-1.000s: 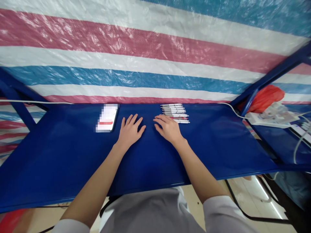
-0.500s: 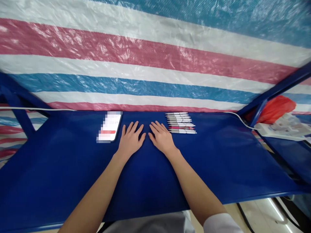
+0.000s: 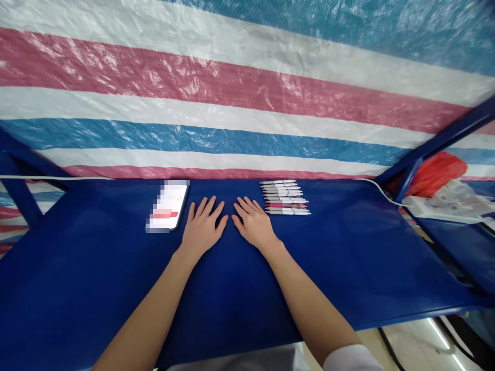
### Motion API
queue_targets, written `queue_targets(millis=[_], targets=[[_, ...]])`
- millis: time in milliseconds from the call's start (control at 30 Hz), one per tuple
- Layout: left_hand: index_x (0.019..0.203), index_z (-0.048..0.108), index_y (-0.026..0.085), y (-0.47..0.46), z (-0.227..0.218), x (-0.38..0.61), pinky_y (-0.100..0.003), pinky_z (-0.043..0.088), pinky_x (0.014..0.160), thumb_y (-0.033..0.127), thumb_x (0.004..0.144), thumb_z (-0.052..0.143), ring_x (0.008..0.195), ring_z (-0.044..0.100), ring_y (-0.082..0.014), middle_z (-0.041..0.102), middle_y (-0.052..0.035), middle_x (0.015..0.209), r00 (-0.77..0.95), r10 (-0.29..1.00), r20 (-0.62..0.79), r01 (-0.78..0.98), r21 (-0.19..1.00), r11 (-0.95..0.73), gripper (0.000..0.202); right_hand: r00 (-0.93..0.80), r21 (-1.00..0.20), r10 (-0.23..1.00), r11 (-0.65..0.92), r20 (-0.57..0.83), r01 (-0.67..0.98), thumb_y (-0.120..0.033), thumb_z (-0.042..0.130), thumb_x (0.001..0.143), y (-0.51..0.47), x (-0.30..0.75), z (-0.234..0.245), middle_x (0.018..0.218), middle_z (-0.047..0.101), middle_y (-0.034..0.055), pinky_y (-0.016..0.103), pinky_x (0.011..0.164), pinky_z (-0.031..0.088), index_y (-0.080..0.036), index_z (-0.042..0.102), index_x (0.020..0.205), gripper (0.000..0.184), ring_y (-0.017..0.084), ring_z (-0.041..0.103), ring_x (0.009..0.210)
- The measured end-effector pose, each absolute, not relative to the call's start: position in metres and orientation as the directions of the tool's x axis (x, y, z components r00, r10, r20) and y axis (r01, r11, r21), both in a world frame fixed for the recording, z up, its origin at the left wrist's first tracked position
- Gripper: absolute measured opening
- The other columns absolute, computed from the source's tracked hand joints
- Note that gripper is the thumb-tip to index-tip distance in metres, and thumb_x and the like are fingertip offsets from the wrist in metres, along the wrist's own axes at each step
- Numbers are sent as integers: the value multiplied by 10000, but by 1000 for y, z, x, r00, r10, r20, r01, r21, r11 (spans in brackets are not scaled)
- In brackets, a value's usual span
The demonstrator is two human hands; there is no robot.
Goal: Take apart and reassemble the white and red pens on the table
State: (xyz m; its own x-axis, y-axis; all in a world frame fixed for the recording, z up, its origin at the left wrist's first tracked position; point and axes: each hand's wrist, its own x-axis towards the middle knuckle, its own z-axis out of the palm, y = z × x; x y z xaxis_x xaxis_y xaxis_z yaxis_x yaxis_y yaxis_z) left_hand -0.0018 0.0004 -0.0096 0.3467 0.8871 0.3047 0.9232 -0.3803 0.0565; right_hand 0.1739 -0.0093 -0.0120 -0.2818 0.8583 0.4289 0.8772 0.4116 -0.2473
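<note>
Pens point(image 3: 285, 197): laid side by side in a row near the back of the table point(image 3: 348, 247), just right of the right hand.
Right hand point(image 3: 253, 225): pressed flat on the table, fingers spread, nothing held.
Left hand point(image 3: 201, 228): laid flat beside the right, fingers spread, nothing held.
Phone point(image 3: 167, 212): set face up just left of the left hand.
Tarp point(image 3: 232, 103): striped, hung behind the table.
Bag point(image 3: 436, 172): red, seen at the far right.

Bright, even daylight; glare on the striped tarp point(image 3: 247, 98); edges bowed, corners slightly blurred.
</note>
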Motion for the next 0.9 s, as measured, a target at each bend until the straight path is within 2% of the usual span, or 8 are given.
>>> queue_targets(millis=[433, 700, 900], targets=[[1330, 548, 184, 0, -9, -1, -557, 245, 1119, 396, 942, 404, 1347, 387, -337, 457, -120, 1442, 350, 878, 328, 916, 78, -394, 465, -260, -304, 901, 371, 348, 877, -321, 397, 950, -11, 173, -6, 1397, 527, 85, 408, 1147, 328, -143, 562, 1291, 419, 247, 431, 1345], [1222, 617, 191, -1, -1, 6, -528, 321, 1088, 339, 936, 437, 1262, 495, -303, 579, -103, 1329, 354, 837, 417, 893, 117, -435, 368, -176, -480, 908, 356, 380, 802, -272, 423, 934, -13, 182, 20, 1370, 558, 45, 375, 1114, 392, -203, 554, 1300, 394, 194, 479, 1310], [1216, 608, 150, 5, 11, 43, -496, 349, 1083, 319, 937, 445, 1222, 531, -287, 619, -111, 1271, 442, 788, 429, 829, 141, -542, 364, -141, -509, 921, 323, 363, 798, -253, 457, 915, 7, 226, 31, 1349, 576, 42, 369, 1069, 447, -228, 590, 1257, 368, 192, 529, 1261]])
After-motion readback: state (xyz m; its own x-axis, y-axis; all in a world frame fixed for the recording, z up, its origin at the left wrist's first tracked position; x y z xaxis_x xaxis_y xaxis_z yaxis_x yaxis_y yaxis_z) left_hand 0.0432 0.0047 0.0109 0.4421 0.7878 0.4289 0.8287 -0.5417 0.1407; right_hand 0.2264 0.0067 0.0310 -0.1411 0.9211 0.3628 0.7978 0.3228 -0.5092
